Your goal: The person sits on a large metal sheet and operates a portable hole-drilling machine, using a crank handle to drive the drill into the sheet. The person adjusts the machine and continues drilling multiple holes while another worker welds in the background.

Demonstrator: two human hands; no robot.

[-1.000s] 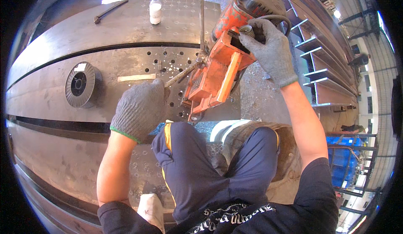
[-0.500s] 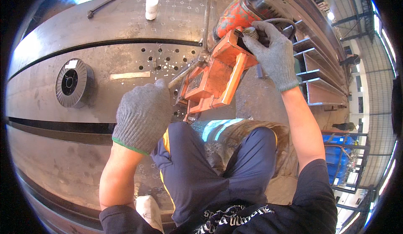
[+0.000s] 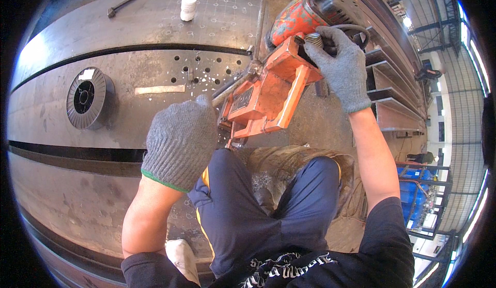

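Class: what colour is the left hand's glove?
The left glove is grey knit, edged green; it shows in the head view.

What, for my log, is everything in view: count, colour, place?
Magnetic drill: one, orange, upper centre
Feed levers: at least two, brown, on drill
Coil spring: one, silvery, by drill
Wire spool: one, grey, left
Bottle: one, white, top
Flat strip: one, beige, left
Headed bar: one, dark, top left
Steel plates: several, grey, left
Pipe: one, brown, lower centre
Steel beams: several, brown, right
Containers: count unclear, blue, lower right
Trousers: one pair, navy, bottom
Shirt: one, black, bottom
Left gloved hand: one, grey, gripping feed lever
Right gloved hand: one, grey, pinching coil spring
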